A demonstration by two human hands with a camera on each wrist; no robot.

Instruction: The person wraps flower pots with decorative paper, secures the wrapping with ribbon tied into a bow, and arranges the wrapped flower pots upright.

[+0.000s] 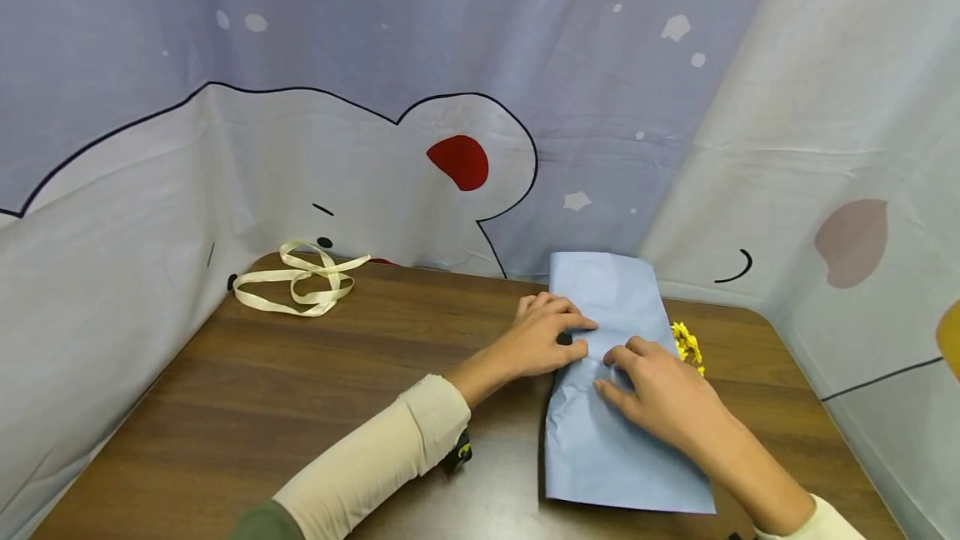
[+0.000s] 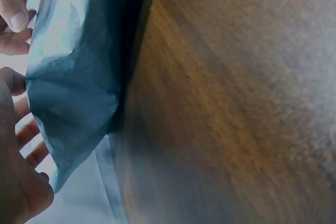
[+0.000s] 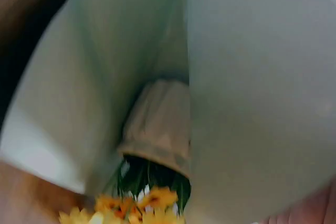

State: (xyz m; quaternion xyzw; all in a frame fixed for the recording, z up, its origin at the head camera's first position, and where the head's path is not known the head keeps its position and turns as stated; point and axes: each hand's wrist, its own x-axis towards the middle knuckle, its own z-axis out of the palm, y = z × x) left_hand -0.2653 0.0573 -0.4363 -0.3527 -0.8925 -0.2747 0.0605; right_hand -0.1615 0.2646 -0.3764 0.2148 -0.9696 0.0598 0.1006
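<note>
Taking the middle of the blue wrapping paper [image 1: 630, 461] as the clock's centre, with twelve pointing away from the person, its broad near end is lying at six on the wooden table [image 1: 360, 390]. The sheet is looking light and springy, creasing easily and perhaps a little slick; flat fingers along its long edges would be suiting it better than a hard pinch.

The right hand [image 1: 671, 390] is resting at three, thumb standing apart from its lightly bent fingers. The left hand [image 1: 543, 336] is reaching over the edge at ten, thumb and forefinger spreading apart on the paper; neither is clamping anything that shows.

Inside the fold, the right wrist view is showing a pale wrapped base [image 3: 160, 121], seemingly the firmest place to hold. Yellow flowers [image 1: 686, 346] are poking out at two; their petals are probably bruising easily, so fingers should be avoiding them.

Farther off, towards ten, a cream ribbon [image 1: 330, 298] is lying in loose loops, and beyond, a printed curtain [image 1: 375, 23] is hanging behind the table.
</note>
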